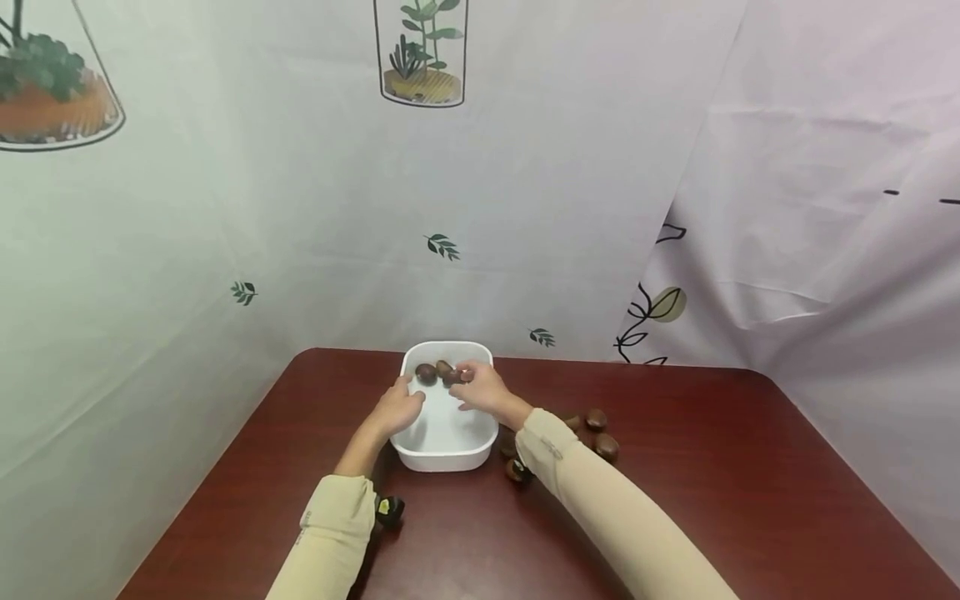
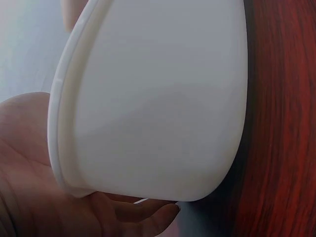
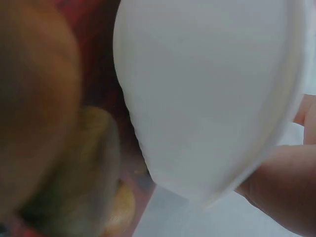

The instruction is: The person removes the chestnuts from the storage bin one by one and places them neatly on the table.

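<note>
We find the left hand (image 1: 396, 408) gripping the tub (image 1: 445, 432) at its 9 o'clock rim. The right hand (image 1: 487, 392) bends over brown pieces (image 1: 426, 374) inside, near 12; whether it pinches one, we cannot tell. Outside, more pieces (image 1: 606, 448) lie toward 4.

A person's left hand (image 1: 396, 410) grips the rim of a white container (image 1: 441, 462) as the right hand (image 1: 486, 390) reaches in beside brown, rounded objects (image 1: 425, 373); similar pieces (image 1: 606, 448) lie on the reddish table (image 1: 690, 433).
</note>
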The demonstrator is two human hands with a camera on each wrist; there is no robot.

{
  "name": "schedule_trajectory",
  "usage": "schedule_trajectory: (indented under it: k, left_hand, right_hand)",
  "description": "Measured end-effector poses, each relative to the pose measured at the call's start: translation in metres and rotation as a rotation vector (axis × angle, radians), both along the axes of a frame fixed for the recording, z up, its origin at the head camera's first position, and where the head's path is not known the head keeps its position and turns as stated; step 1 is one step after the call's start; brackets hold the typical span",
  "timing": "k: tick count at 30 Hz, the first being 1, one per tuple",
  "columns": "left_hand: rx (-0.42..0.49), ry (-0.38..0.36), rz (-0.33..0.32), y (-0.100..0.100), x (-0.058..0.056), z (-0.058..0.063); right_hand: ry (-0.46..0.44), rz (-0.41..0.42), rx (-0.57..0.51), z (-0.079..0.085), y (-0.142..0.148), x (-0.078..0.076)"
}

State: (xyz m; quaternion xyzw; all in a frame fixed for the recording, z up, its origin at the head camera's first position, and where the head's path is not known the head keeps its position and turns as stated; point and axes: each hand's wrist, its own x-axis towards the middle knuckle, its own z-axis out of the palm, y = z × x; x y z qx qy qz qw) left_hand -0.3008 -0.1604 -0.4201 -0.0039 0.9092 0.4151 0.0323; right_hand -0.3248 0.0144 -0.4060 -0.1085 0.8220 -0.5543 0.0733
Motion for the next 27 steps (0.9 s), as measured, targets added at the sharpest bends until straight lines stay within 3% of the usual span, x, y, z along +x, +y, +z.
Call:
schedule_trajectory:
  k: [7, 11, 18, 27]
  left_hand:
    - [0.007, 0.012, -0.005, 0.000, 0.002, 0.002]
    - [0.011, 0.010, -0.015, 0.001, 0.002, 0.002]
    - [0.007, 0.015, -0.020, 0.004, 0.000, 0.003]
    - [-0.020, 0.022, -0.007, 0.001, -0.002, 0.001]
  right_hand:
    - [-0.029, -0.054, 0.096, -0.008, -0.016, -0.019]
    - [-0.049, -0.096, 0.087, -0.015, -0.019, -0.026]
    - [-0.098, -0.084, 0.063, -0.026, -0.021, -0.030]
    - [0.047, -0.043, 0.148, -0.034, -0.026, -0.032]
